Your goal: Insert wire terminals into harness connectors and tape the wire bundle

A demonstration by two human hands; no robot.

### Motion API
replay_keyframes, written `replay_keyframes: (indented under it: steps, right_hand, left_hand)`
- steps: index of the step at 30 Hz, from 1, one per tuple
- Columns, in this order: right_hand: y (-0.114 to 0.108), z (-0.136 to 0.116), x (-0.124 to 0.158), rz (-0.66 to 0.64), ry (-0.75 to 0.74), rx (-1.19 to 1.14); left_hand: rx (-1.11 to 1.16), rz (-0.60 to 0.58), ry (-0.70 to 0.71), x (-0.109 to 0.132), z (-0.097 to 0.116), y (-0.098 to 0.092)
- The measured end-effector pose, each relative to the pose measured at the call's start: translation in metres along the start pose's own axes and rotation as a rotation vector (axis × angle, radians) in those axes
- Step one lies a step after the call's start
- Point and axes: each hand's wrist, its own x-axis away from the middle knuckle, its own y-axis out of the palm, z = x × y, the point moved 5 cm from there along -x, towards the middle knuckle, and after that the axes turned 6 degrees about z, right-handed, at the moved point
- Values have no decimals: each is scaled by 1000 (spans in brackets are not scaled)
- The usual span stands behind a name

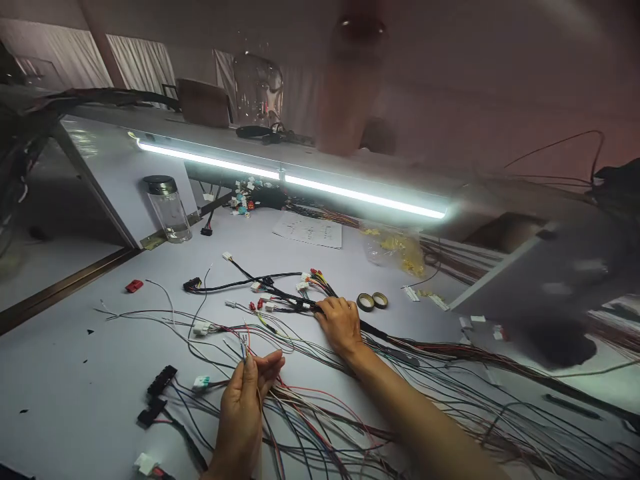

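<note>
My left hand (246, 393), low in the middle, pinches a few thin wires (245, 347) between thumb and forefinger, their tips pointing up; its other fingers reach to the right. Farther up and to the right, my right hand (341, 325) has its fingers wrapped over a black-taped wire harness (373, 329). White connectors (270, 307) and small red ones lie just left of that hand. Loose wires (320, 400) in several colours run under and around both hands toward the lower right. A white connector (202, 329) sits left of my left hand.
Two tape rolls (365, 302) lie right of my right hand. A glass bottle (173, 212) stands at the back left. Behind are a paper sheet (315, 232) and a bag of yellow parts (395, 253). Black connectors (162, 381) lie lower left, a red connector (134, 286) farther up.
</note>
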Motion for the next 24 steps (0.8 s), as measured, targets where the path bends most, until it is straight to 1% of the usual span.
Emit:
replay_keyframes:
  steps: [4,8,10,12,13,15,16,18,20,24]
  right_hand:
    - [-3,0,-1,10,-18,-59]
    - [-13,-4,2,55,-98,-142]
    - [-19,-11,7,108,-159,-155]
    - [-23,-25,16,167,-255,-190]
    - [-23,-34,23,173,-307,-222]
    - [-18,-52,37,125,-380,-286]
    - [-14,-60,44,82,-389,-309]
    - [-5,-69,54,2,-358,-329]
    - [0,-73,58,-34,-321,-345]
    - [1,-71,58,-42,-311,-365]
  left_hand:
    - [14,-12,4,0,0,3]
    - [38,-7,-1,-1,0,3]
    - [43,-11,-1,-1,-1,3]
    - [47,-22,1,0,-1,3]
    - [46,-27,2,0,-1,3]
    - [44,-36,1,1,-1,3]
    - [43,-37,0,2,-1,4]
    - [48,-38,0,3,0,4]
    - [60,-39,5,4,2,6]
    - [53,-32,-2,1,0,5]
